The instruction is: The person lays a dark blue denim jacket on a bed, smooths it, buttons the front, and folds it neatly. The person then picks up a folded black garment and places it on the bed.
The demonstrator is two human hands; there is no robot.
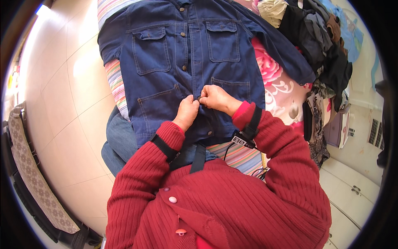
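A dark blue denim jacket (pixel 183 49) lies front side up before me, its collar away from me and its hem near my lap. Metal buttons run down its middle, among them a button (pixel 184 68) between the chest pockets and a button (pixel 209 133) near the hem. My left hand (pixel 187 112) pinches the front placket from the left. Close beside it, my right hand (pixel 217 98) grips the placket at a button (pixel 199 98), with thumb and fingertips together. The fingers partly cover that button, so whether it sits in its buttonhole cannot be seen.
Under the jacket are a striped cloth (pixel 116 84) and a floral bedsheet (pixel 276 90). Piled dark clothes (pixel 314 34) lie at the upper right, with folded garments (pixel 315 124) below them. Tiled floor (pixel 68 102) spans the left, and a white cabinet (pixel 348 193) stands at the lower right.
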